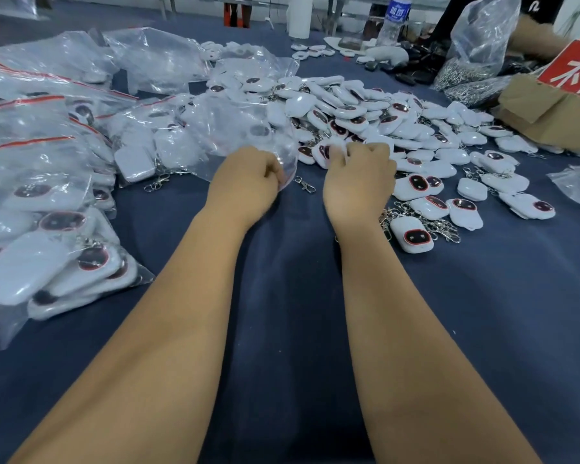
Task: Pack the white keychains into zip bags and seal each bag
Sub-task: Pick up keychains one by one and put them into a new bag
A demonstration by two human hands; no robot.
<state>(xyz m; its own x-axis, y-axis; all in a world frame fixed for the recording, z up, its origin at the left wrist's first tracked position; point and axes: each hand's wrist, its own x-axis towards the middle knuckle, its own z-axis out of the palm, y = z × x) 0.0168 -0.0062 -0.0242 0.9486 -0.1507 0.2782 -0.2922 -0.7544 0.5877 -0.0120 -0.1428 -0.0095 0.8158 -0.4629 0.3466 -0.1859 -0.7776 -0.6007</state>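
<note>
Left hand curls its fingers around the edge of a clear zip bag lying on the blue table. Right hand pinches a white keychain at the near edge of the loose keychain pile. Filled bags stack at left.

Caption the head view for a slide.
Left hand holds a zip bag while right hand picks keychains from the pile.
</note>
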